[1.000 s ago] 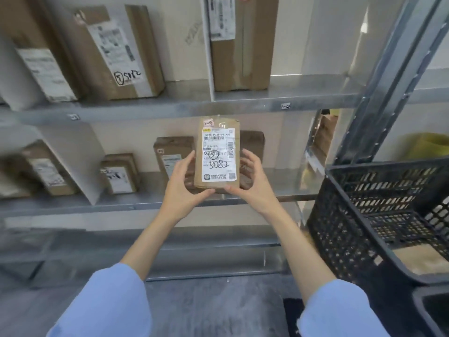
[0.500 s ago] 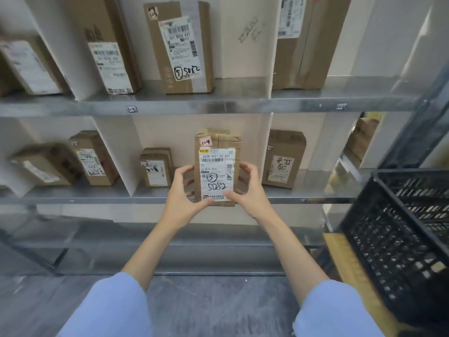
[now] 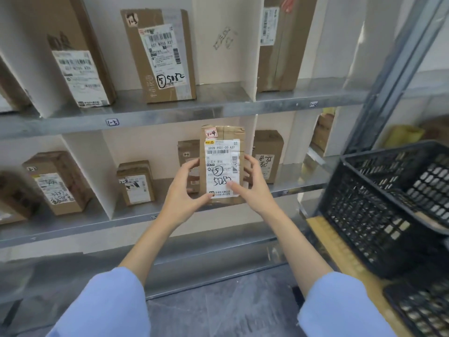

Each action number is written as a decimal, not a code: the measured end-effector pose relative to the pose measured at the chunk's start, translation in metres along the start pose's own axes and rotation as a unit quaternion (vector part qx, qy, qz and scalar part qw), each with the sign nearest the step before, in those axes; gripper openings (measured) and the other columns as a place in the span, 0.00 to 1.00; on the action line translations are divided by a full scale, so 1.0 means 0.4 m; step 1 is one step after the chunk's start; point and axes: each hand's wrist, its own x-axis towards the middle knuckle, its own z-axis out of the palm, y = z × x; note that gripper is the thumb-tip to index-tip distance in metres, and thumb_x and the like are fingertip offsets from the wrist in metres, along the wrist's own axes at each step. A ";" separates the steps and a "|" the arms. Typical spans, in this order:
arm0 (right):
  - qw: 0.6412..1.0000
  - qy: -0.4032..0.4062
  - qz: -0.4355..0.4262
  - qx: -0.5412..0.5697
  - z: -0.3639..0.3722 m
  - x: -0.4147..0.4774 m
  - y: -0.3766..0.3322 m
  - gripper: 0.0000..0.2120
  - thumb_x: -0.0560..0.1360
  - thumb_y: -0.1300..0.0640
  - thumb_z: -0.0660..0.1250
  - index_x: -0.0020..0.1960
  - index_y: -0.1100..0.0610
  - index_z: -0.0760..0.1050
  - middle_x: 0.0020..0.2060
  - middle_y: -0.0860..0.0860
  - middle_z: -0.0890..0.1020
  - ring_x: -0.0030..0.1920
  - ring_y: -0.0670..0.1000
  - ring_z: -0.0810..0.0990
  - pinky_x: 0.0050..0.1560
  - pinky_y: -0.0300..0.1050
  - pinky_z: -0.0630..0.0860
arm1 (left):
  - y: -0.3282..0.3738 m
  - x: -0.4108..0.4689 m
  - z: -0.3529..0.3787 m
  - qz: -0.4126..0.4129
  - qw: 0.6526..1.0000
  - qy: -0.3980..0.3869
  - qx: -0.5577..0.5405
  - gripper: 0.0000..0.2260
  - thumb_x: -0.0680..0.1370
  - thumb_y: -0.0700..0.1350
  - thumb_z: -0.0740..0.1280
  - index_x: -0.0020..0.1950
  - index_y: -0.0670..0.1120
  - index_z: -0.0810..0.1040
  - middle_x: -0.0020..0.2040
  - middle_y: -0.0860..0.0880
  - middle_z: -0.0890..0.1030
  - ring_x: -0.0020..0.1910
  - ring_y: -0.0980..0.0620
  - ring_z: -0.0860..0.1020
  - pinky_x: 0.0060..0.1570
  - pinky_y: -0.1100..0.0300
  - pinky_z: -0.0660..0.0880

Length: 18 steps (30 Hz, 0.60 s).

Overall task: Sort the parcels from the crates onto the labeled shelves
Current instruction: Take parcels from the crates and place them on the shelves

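The parcel (image 3: 222,166), tagged 1-4, is held upright before the lower shelf (image 3: 73,229). It is gripped at its sides by the left hand (image 3: 181,190) and right hand (image 3: 252,188). Over the last second it has been kept level, while the upper shelf (image 3: 194,113), its 1-3 label (image 3: 112,122) and a less legible label (image 3: 313,104) have been brought into view. A bay is probably being matched; placing remains undone.

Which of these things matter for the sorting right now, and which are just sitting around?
In the job: parcel tagged 1-4, held upright by left hand and right hand; black crate; shelf label 1-3.
Sitting around: yellow bag at far right; shelved box marked 5082; wooden board under the crate.
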 end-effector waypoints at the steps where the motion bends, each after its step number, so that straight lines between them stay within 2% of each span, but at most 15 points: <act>1: 1.000 0.010 0.002 -0.003 -0.016 0.004 -0.003 0.35 0.75 0.59 0.73 0.73 0.46 0.58 0.66 0.43 0.73 0.58 0.28 0.72 0.57 0.30 0.73 | 0.010 0.014 0.009 0.007 1.000 -0.010 0.006 0.36 0.71 0.43 0.77 0.74 0.52 0.63 0.73 0.56 0.68 0.71 0.57 0.67 0.68 0.45 0.69; 3: 1.000 0.029 0.000 -0.011 -0.056 0.017 -0.015 0.33 0.75 0.59 0.72 0.72 0.45 0.58 0.62 0.40 0.73 0.58 0.29 0.71 0.53 0.26 0.72 | 0.033 0.050 0.027 0.028 0.999 -0.028 0.025 0.37 0.71 0.43 0.76 0.76 0.51 0.62 0.74 0.54 0.67 0.72 0.56 0.65 0.71 0.47 0.66; 5: 0.999 0.050 -0.007 -0.014 -0.105 0.038 -0.026 0.33 0.75 0.59 0.73 0.70 0.42 0.58 0.61 0.37 0.73 0.61 0.31 0.70 0.56 0.29 0.73 | 0.057 0.095 0.045 0.058 0.997 -0.041 0.042 0.36 0.72 0.43 0.75 0.76 0.50 0.61 0.74 0.56 0.65 0.72 0.59 0.64 0.73 0.52 0.63; 7: 0.997 0.069 -0.021 -0.024 -0.159 0.059 -0.041 0.33 0.75 0.58 0.73 0.69 0.41 0.58 0.62 0.38 0.73 0.61 0.30 0.70 0.57 0.29 0.72 | 0.092 0.142 0.064 0.085 0.994 -0.051 0.047 0.36 0.73 0.43 0.75 0.76 0.51 0.61 0.71 0.60 0.65 0.69 0.64 0.63 0.71 0.58 0.63; 9: 0.996 0.080 -0.041 -0.026 -0.221 0.088 -0.054 0.33 0.75 0.59 0.73 0.71 0.43 0.58 0.63 0.43 0.74 0.61 0.32 0.72 0.56 0.27 0.71 | 0.133 0.192 0.084 0.112 0.991 -0.063 0.047 0.36 0.73 0.43 0.74 0.77 0.54 0.60 0.72 0.60 0.65 0.69 0.62 0.66 0.70 0.58 0.65; 10: 0.995 0.085 -0.047 -0.028 -0.254 0.105 -0.062 0.34 0.75 0.57 0.73 0.71 0.43 0.57 0.64 0.45 0.75 0.63 0.36 0.73 0.60 0.31 0.71 | 0.155 0.218 0.095 0.123 0.989 -0.067 0.054 0.36 0.73 0.44 0.73 0.77 0.55 0.59 0.73 0.60 0.66 0.68 0.59 0.69 0.69 0.56 0.67; 12: 0.992 0.098 -0.063 -0.038 -0.330 0.144 -0.077 0.34 0.74 0.52 0.74 0.71 0.40 0.57 0.66 0.48 0.75 0.66 0.45 0.73 0.68 0.47 0.71 | 0.199 0.272 0.122 0.141 0.983 -0.063 0.096 0.35 0.75 0.47 0.72 0.77 0.58 0.58 0.74 0.58 0.67 0.65 0.56 0.72 0.65 0.52 0.70; 14: 0.990 0.110 -0.080 -0.045 -0.415 0.187 -0.097 0.35 0.72 0.48 0.75 0.70 0.36 0.57 0.66 0.49 0.76 0.66 0.48 0.74 0.69 0.55 0.71 | 0.240 0.325 0.156 0.164 0.972 -0.043 0.160 0.33 0.76 0.50 0.69 0.77 0.58 0.57 0.73 0.55 0.67 0.65 0.54 0.72 0.63 0.51 0.71; 15: 0.988 0.120 -0.086 -0.046 -0.457 0.209 -0.110 0.35 0.71 0.47 0.75 0.69 0.35 0.57 0.66 0.49 0.76 0.66 0.48 0.75 0.68 0.55 0.72 | 0.261 0.351 0.176 0.178 0.964 -0.028 0.196 0.32 0.77 0.52 0.68 0.78 0.57 0.57 0.73 0.54 0.68 0.66 0.52 0.71 0.64 0.50 0.69; 16: 0.986 0.132 -0.090 -0.047 -0.503 0.233 -0.121 0.35 0.72 0.49 0.74 0.70 0.35 0.57 0.65 0.48 0.76 0.65 0.45 0.75 0.66 0.50 0.73 | 0.279 0.378 0.199 0.191 0.954 -0.010 0.231 0.31 0.77 0.53 0.66 0.78 0.56 0.58 0.73 0.53 0.68 0.67 0.51 0.70 0.63 0.50 0.67; 18: 0.982 0.148 -0.107 -0.045 -0.595 0.282 -0.140 0.35 0.75 0.56 0.72 0.73 0.42 0.55 0.63 0.45 0.75 0.61 0.36 0.75 0.57 0.34 0.75 | 0.311 0.429 0.245 0.209 0.932 0.024 0.296 0.29 0.78 0.55 0.63 0.78 0.55 0.59 0.73 0.52 0.69 0.68 0.49 0.69 0.62 0.52 0.65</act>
